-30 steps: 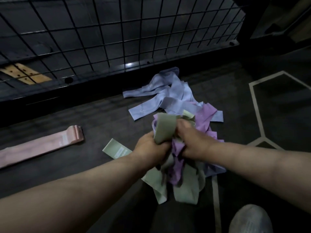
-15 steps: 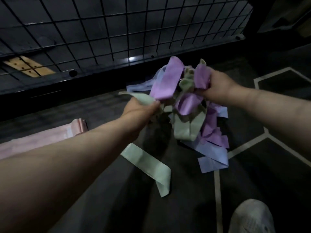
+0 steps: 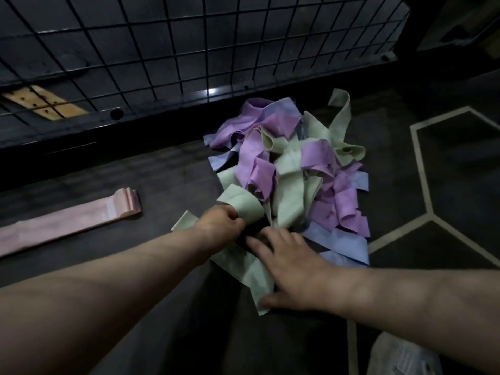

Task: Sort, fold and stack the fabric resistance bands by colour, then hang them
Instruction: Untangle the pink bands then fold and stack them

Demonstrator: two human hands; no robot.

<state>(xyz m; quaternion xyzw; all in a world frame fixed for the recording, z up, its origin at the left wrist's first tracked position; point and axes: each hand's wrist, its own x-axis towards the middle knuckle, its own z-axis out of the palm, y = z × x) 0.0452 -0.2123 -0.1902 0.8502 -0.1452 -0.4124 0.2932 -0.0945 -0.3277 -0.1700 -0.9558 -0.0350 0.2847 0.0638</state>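
A dark floor (image 3: 167, 180) fills the view, marked on its right side with pale lines (image 3: 422, 169) that form angled outlines. Along the floor's far edge stands one black wire grid panel (image 3: 189, 36).

Near that far edge, right of centre, lies one loose pile of fabric resistance bands (image 3: 292, 163) in three colours: purple, pale green and blue. The bands are tangled and overlapping, so they cannot be counted.

Towards the floor's left edge, well apart from the pile, lies one flat stack of pink bands (image 3: 70, 223). Several layers show at its folded end, too blurred to count.

Two bare forearms reach in from the near edge. The left hand (image 3: 219, 228) is at the pile's near side, its fingers curled tight around a loop of green band (image 3: 243, 207). The right hand (image 3: 295, 269) lies just beside it, palm down with fingers spread flat, pressing on a green strip (image 3: 243, 269) on the floor. Whether the loop and the strip are one band cannot be told.

One pale shoe (image 3: 400, 358) shows at the near right corner. One light wooden piece (image 3: 46, 102) lies behind the grid, far left.
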